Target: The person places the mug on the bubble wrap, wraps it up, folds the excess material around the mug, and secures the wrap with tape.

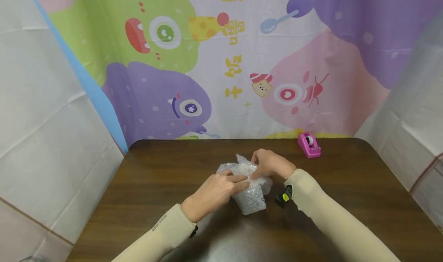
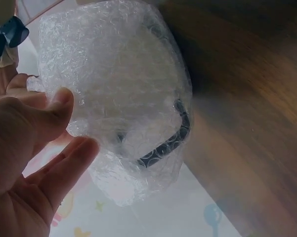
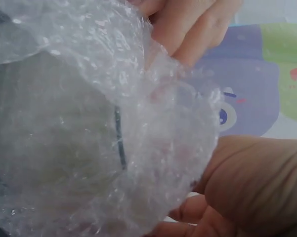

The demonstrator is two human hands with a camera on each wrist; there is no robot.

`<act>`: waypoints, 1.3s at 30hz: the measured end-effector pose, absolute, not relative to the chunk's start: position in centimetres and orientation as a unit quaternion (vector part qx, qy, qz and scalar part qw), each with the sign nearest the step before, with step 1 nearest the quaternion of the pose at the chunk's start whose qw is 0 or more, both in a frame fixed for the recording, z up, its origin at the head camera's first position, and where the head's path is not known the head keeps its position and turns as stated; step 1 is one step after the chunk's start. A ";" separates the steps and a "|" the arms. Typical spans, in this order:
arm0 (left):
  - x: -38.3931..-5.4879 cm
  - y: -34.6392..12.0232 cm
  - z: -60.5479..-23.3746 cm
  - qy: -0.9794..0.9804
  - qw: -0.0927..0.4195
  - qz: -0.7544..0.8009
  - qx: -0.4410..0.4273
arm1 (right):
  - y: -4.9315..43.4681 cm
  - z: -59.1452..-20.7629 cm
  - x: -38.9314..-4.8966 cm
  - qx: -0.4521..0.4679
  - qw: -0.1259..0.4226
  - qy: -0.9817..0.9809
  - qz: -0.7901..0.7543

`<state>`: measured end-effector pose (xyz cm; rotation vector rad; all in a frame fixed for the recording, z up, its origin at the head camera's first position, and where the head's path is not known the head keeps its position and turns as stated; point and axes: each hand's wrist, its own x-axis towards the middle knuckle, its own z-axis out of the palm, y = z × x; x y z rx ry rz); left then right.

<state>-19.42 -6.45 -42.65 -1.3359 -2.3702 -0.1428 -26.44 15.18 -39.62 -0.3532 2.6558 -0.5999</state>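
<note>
Near the middle of the dark wood-grain tabletop (image 1: pixel 149 185), we see a bubble-wrapped package (image 1: pixel 250 200) with both hands on it. Through the clear wrap, the left wrist view shows us something pale with a dark, bent strip (image 2: pixel 165 148) along one side; we cannot tell what the item is. One loose flap of bubble wrap (image 1: pixel 241 160) stands up at the package's far side, beside the right hand (image 1: pixel 271 164).

That hand reaches in from the right with its fingers bent, and we see it pinching the bubble wrap between thumb and fingers, though the wrap partly hides the tips. The left hand (image 1: pixel 214 191) lies across the package's near left side, its fingers stretched out and resting on the wrap; from the left wrist we see its thumb and fingers spread apart.

Both arms wear cream sleeves (image 1: pixel 318 200), and a black wrist device (image 1: pixel 288 192) with a yellow-green patch sits at the right cuff. Toward the far right of the tabletop, well apart from the package, we find a pink tape dispenser (image 1: pixel 309 149) holding a white roll. Behind the table hangs a curtain (image 1: pixel 228 115) printed with cartoon monsters.
</note>
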 end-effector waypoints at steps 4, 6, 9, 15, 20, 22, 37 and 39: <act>-19.5 -6.4 -42.8 -0.849 0.211 -0.065 -0.480 | 14.4 -39.6 -26.5 -0.107 0.207 0.951 -0.201; -19.6 -6.4 -42.9 -0.848 0.214 -0.079 -0.478 | 14.1 -39.6 -26.5 -0.100 0.209 0.953 -0.197; -19.5 -6.4 -42.8 -0.852 0.210 -0.093 -0.471 | 13.9 -39.7 -26.6 -0.095 0.207 0.955 -0.188; -19.5 -6.2 -42.8 -0.865 0.195 -0.085 -0.455 | 13.6 -40.0 -26.8 -0.084 0.206 0.959 -0.178; -19.3 -6.1 -42.7 -0.868 0.195 -0.082 -0.450 | 13.6 -40.2 -26.9 -0.081 0.195 0.961 -0.178; -19.3 -6.1 -42.7 -0.867 0.196 -0.079 -0.451 | 13.6 -40.2 -26.8 -0.083 0.188 0.962 -0.181; -19.2 -6.1 -43.3 -0.864 0.193 -0.027 -0.465 | 13.4 -40.6 -26.6 -0.087 0.170 0.967 -0.172; -19.2 -6.1 -43.3 -0.862 0.202 -0.022 -0.464 | 13.3 -40.6 -26.7 -0.091 0.169 0.966 -0.172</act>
